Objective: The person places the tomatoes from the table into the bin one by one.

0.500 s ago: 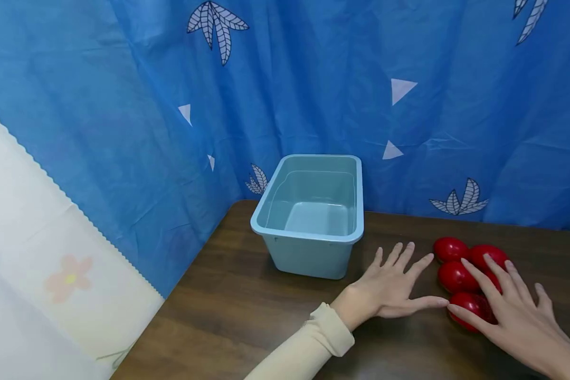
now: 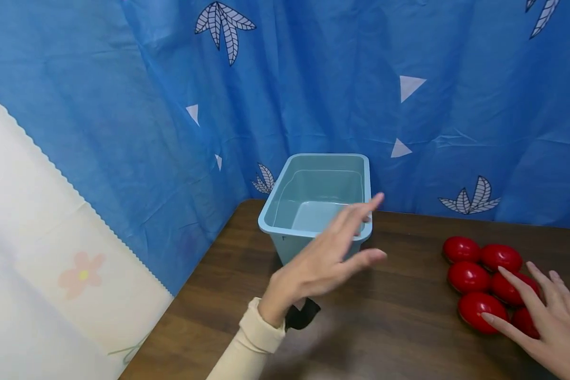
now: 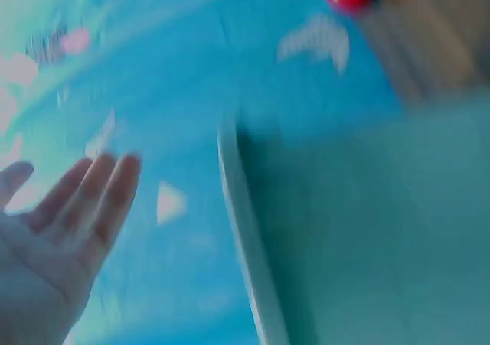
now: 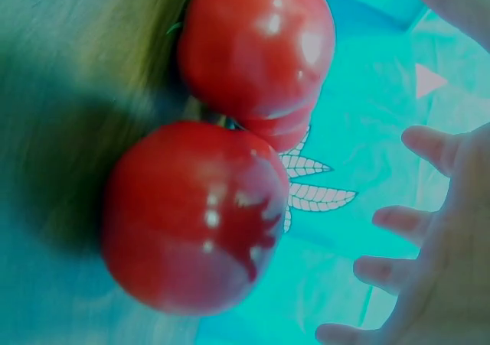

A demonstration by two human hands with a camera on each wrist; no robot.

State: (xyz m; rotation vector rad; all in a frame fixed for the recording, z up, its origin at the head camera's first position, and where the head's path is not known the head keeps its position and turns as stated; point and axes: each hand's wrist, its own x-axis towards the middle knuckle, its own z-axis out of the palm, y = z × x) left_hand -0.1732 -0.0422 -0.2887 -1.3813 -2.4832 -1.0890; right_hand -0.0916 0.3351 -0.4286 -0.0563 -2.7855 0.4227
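Note:
An empty light blue plastic bin (image 2: 321, 203) stands on the dark wooden table (image 2: 385, 338) against the curtain. My left hand (image 2: 334, 253) is raised in front of the bin, fingers straight and spread, holding nothing; the left wrist view shows its open palm (image 3: 57, 230) beside the bin's rim (image 3: 249, 245), blurred. Several shiny red egg-shaped objects (image 2: 484, 272) lie in a cluster at the right. My right hand (image 2: 539, 311) hovers flat over the cluster's near side, fingers extended. In the right wrist view two red eggs (image 4: 222, 154) fill the frame, my fingers (image 4: 429, 230) to the right of them.
A blue curtain (image 2: 313, 79) with leaf and triangle prints hangs behind the table and down its left side. A white cloth (image 2: 38, 264) with a flower print lies beyond the table's left edge. Bare tabletop stretches between the bin and the eggs.
My left hand has lifted off the table and swung left and up toward the bin. The right hand has drawn back slightly toward the lower right.

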